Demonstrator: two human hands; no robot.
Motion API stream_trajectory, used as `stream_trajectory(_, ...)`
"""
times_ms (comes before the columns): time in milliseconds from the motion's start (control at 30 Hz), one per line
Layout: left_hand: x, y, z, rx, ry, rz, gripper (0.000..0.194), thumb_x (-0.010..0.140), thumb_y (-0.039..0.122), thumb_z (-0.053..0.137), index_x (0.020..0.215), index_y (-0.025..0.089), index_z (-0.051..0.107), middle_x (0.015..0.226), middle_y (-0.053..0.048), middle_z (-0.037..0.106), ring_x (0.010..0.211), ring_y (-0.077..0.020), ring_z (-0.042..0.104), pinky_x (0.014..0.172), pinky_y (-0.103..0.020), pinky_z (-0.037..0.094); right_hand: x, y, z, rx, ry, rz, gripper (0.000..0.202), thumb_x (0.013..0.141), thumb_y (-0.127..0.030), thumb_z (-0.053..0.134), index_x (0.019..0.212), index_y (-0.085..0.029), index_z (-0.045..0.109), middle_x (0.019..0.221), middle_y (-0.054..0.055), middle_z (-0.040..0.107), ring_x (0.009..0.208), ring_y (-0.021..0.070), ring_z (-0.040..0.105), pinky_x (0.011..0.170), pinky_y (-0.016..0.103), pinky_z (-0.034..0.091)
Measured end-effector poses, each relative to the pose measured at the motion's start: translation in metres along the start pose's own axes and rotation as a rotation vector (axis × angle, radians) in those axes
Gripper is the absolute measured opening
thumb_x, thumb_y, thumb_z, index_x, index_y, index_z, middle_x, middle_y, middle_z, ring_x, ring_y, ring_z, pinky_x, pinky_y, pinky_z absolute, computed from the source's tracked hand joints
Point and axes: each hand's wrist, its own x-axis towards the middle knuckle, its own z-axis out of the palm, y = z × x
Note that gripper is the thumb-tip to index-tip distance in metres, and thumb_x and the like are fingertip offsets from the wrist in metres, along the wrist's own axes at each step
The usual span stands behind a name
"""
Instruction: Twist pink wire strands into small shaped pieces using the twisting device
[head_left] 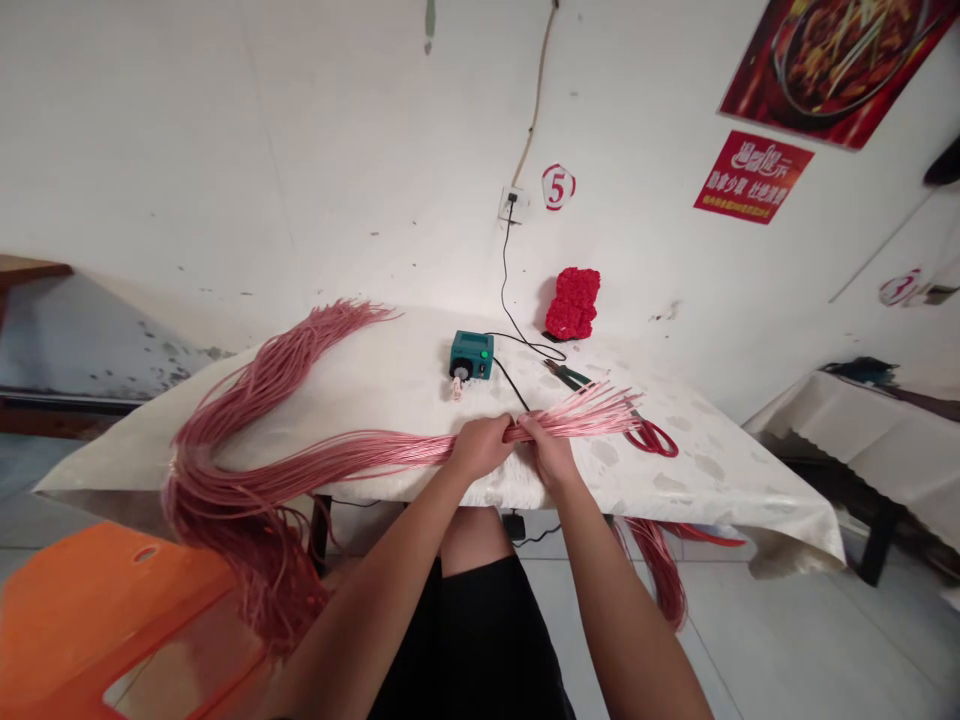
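Clock centre: the two hands, as the wearer sees them.
Pink strand bundle [390, 452]: lies across the front of the counter [405, 375]; runs to 9 o'clock, where it bends; one length extends to 10 o'clock, a thick mass hangs over the edge at 8; paler loose ends fan toward 3.
Left hand [484, 445]: grip closed round the bundle.
Right hand [551, 453]: grip closed on the bundle just beside the left, thumb uppermost.
Teal box [472, 350]: 11 o'clock, near the hands; black dial, green light, pink piece at its front.
Pliers [576, 379]: 2 o'clock, dark handles, near the fanned ends.
Red loop handles [664, 434]: 3 o'clock, beside the strand tips; remainder hidden.
Red textured figure [574, 303]: 1 o'clock, upright near the wall.
Wall socket [513, 205]: 12 o'clock, black plug fitted.
Second pink bundle [661, 575]: 4 o'clock, hanging below the counter.
Orange stool [82, 610]: 8 o'clock, beneath the hanging mass.
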Motion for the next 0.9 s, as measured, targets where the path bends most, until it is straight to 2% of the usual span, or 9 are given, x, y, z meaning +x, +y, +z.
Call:
stream_trajectory(100,-0.0015,-0.0001,-0.001,0.008,-0.002,0.004,0.024,0.095,0.033,0.056,0.107,0.014,0.064,0.098,-0.006,0.071,0.089,-0.0202,0.067,0.085,-0.039,0.051,0.0006,-0.0001,0.0012,0.033,-0.008,-0.008,0.021,0.071,-0.033,0.081,0.08,-0.017,0.071,0.077,0.001,0.07,0.079,0.0168,0.065,0.084,0.031,0.051)
stream_trajectory(267,-0.0041,0.0006,-0.0035,0.0,0.015,0.007,0.027,0.093,0.026,0.053,0.117,0.021,0.064,0.104,-0.007,0.074,0.096,-0.0242,0.069,0.082,-0.033,0.05,0.0005,-0.0028,0.0035,0.083,-0.023,-0.01,0.022,0.073,-0.035,0.078,0.084,-0.017,0.073,0.09,0.006,0.075,0.091,0.0207,0.068,0.093,0.036,0.051)
stream_trajectory(400,-0.0037,-0.0002,-0.0018,-0.002,0.022,0.001,0.031,0.093,0.026,0.051,0.121,0.024,0.063,0.105,-0.006,0.075,0.096,-0.026,0.071,0.08,-0.032,0.049,0.0001,-0.0023,0.0035,0.097,-0.013,-0.014,0.022,0.071,-0.03,0.078,0.087,-0.017,0.073,0.091,0.005,0.075,0.09,0.02,0.068,0.091,0.035,0.052)
stream_trajectory(700,-0.0046,0.0014,-0.0061,-0.012,-0.007,0.01,0.025,0.091,0.027,0.052,0.109,0.025,0.07,0.101,-0.004,0.077,0.095,-0.0251,0.071,0.079,-0.031,0.049,-0.0011,0.0008,0.0019,0.079,0.024,-0.026,0.027,0.071,-0.025,0.073,0.096,-0.019,0.066,0.087,0.005,0.075,0.084,0.0209,0.07,0.088,0.04,0.054)
stream_trajectory(900,-0.0054,0.0035,-0.0083,0.001,-0.033,0.01,0.024,0.09,0.027,0.054,0.104,0.025,0.072,0.101,-0.005,0.077,0.095,-0.0254,0.071,0.081,-0.031,0.05,0.003,0.0062,0.0027,-0.016,0.075,-0.063,0.03,0.067,-0.024,0.067,0.096,-0.02,0.06,0.084,0.004,0.074,0.078,0.0204,0.069,0.082,0.039,0.056)
